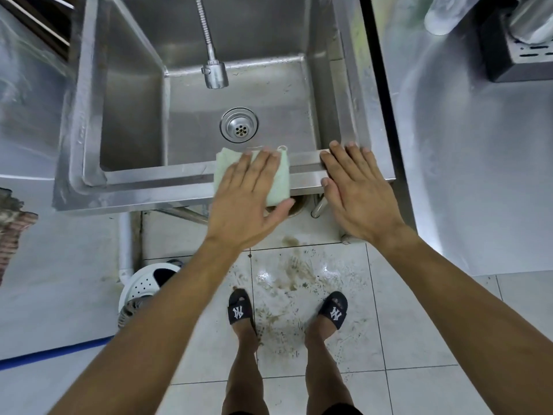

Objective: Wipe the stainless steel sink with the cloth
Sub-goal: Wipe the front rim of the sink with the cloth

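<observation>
- Head view, the relation that matters: the cloth lies draped over the near front rim of the stainless steel sink, directly under the left hand. Its long axis runs front to back across the rim, so the rim's own length stretches away to either side of it.
- Left hand: fingers straight and spread, palm pressing flat on the cloth rather than curling round it (a pressing hold, not a pinch).
- Right hand: also flat with straight fingers, resting on the same rim just beside the cloth, toward the right corner, holding nothing.
- Judgement: the left hand is the working one; a sweep to the left has a long open run of rim, while a sweep to the right would meet the right hand almost at once.
- Basin: the drain sits in the middle of the floor, just beyond the cloth; the faucet head hangs above the far part, well apart from both hands.
- Around: steel counter on the right, wet soiled floor tiles below, the person's sandalled feet on them.
</observation>
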Tool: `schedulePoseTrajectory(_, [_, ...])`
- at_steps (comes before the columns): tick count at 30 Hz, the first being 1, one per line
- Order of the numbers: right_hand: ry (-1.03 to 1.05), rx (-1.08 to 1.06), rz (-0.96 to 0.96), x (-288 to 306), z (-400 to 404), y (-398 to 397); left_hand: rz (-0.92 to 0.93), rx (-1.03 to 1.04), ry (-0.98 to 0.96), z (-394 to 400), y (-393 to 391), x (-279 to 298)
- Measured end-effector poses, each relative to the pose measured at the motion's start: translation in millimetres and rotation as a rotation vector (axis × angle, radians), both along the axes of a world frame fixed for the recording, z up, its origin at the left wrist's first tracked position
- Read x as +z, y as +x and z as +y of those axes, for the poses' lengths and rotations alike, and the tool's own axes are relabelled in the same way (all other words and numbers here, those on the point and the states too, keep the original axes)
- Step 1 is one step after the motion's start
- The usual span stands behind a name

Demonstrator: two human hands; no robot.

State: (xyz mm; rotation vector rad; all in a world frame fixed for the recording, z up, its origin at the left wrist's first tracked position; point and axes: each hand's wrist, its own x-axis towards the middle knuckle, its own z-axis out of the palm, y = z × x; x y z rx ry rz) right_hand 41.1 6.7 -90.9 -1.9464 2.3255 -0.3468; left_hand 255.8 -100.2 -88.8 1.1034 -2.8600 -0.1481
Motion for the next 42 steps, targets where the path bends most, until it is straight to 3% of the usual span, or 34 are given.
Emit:
schedulePoseTrajectory(4, [0.022, -0.033, 0.006, 2, -7, 9, -0.054, 0.039, -0.037, -21, 38, -3])
schedulePoseTrajectory(9, [-0.027, -0.038, -0.037, -1, -16, 29, 0.041, 0.291, -0.043, 5, -19, -9])
schedulePoseTrajectory(17, [-0.043, 0.162, -0.023, -4, -21, 13, 0.047, 0.048, -0.165, -19, 43, -11])
schedulePoseTrajectory(25, [0.039, 0.284, -0.029, -4, -30, 5, 0.139, 0.395, -0.123, 8, -21, -18])
schedulePoseTrajectory(33, [0.092, 0.306, -0.169, 3, -33, -3, -0.002, -0.011, -0.060, -15, 30, -3])
schedulePoseTrajectory(39, [0.122, 0.229, -0.350, 14, -47, 2, 0.010, 0.012, -0.074, -17, 28, -7])
schedulePoseTrajectory(42, [0.132, 0.241, -0.321, 11, -56, 6, 0.003, 0.085, -0.082, -5, 17, -4])
